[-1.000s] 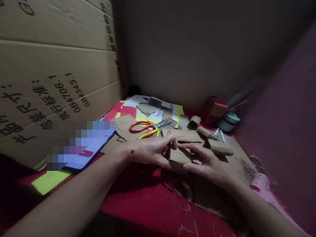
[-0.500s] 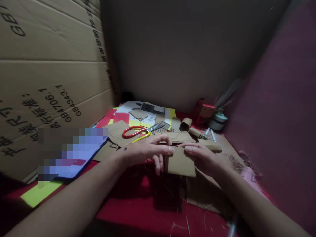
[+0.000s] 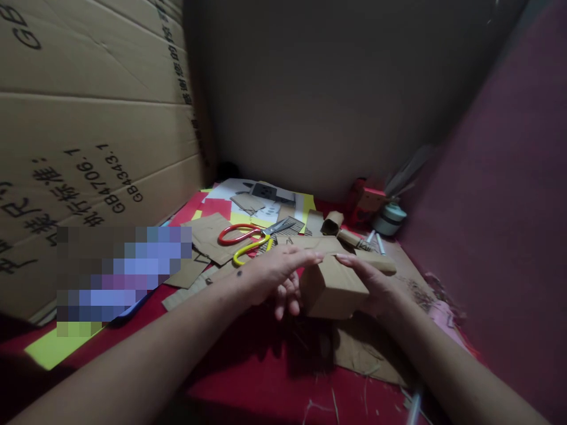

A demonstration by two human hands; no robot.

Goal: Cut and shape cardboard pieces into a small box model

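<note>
Between my hands, above the red cloth, is a small folded cardboard box, tilted so its top and a side face show. My left hand reaches over its far left edge; the index finger rests at the top edge while the other fingers curl beside the left face. My right hand grips the right side, thumb or finger along the top far edge, the rest hidden behind the box. Just beyond my left hand lie scissors with red and yellow handles, blades spread. A flat cardboard piece lies under the box.
Cardboard scraps, rolled cardboard tubes and printed paper cover the back of the red table. A large carton rises at left, beside a partly blurred-out blue object. A pale green container stands back right.
The cardboard box has turned and tilted, now showing a side face on the left. My left hand has shifted slightly right, uncovering more of the yellow scissor handle.
</note>
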